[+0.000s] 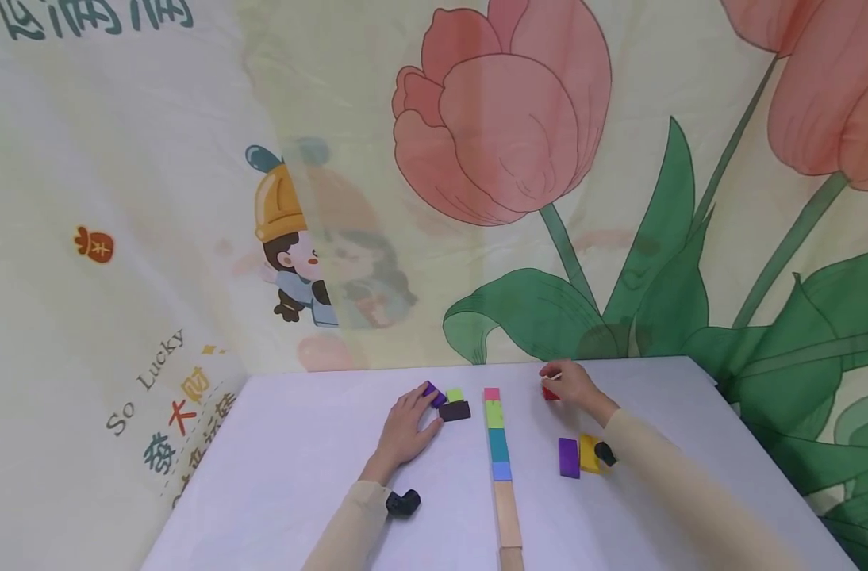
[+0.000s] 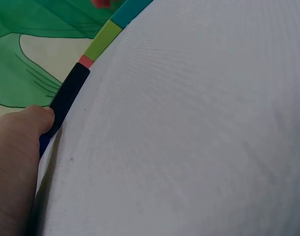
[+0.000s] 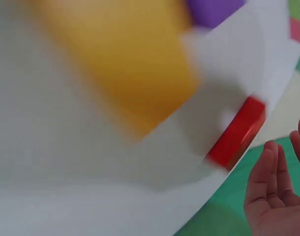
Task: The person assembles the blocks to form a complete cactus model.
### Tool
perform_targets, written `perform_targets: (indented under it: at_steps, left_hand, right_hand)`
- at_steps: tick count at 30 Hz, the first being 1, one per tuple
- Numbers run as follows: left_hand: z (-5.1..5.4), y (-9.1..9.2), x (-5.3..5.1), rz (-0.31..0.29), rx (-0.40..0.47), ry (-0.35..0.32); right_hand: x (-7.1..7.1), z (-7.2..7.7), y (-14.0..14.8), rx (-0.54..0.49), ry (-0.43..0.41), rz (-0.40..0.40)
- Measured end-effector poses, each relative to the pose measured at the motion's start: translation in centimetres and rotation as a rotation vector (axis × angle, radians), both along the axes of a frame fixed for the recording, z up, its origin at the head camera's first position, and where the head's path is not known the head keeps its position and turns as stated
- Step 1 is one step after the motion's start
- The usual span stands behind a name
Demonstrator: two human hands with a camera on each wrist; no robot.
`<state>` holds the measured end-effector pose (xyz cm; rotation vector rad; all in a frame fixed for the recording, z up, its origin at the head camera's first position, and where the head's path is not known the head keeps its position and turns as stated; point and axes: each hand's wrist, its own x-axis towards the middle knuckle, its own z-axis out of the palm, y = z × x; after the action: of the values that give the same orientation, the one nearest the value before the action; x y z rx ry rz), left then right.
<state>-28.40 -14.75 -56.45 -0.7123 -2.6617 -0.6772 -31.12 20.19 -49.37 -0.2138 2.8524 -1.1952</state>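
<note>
- Left hand [image 1: 403,431] is released, fingers laid outward: its tips touch the left purple block [image 1: 435,394] and its thumb meets the dark block [image 1: 455,411].
- Right hand [image 1: 575,385] is also released, at the red block [image 3: 236,132]; the right wrist view shows its fingers extended just beside the block, grasping nothing.
- Nearest on the white table [image 1: 263,476], a straight row starts with the near wood block [image 1: 511,560], partly cut off, then the far wood block [image 1: 507,514].
- Beyond, the row continues with the blue block [image 1: 501,471], teal block [image 1: 498,446], row's green block [image 1: 494,414] and, last, pink block [image 1: 491,393].
- Right of the row, the right purple block [image 1: 569,457] and yellow block [image 1: 587,452] lie side by side; a black camera [image 1: 605,454] partly hides the yellow.
- Left of the row, the dark block lies in front of the loose green block [image 1: 455,393], the left purple block just beside.
- Near the table's far edge sits the red block.
- Behind hangs a cloth [image 1: 191,119] with a pink tulip [image 1: 505,119].
</note>
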Motion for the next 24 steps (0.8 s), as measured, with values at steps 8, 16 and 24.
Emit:
perform_targets:
  at_steps: [8, 16, 24]
  left_hand:
    - [0.0, 0.0, -0.1, -0.008, 0.018, 0.019]
    - [-0.2, 0.1, -0.3, -0.012, 0.014, 0.027]
    - [0.2, 0.1, 0.1, -0.009, 0.026, 0.004]
  right_hand:
    - [1.1, -1.2, 3.5, 0.225, 0.028, 0.019]
    - [1.0, -2.2, 3.8, 0.27, 0.043, -0.011]
    - [2.7, -1.1, 2.1, 0.222, 0.072, 0.004]
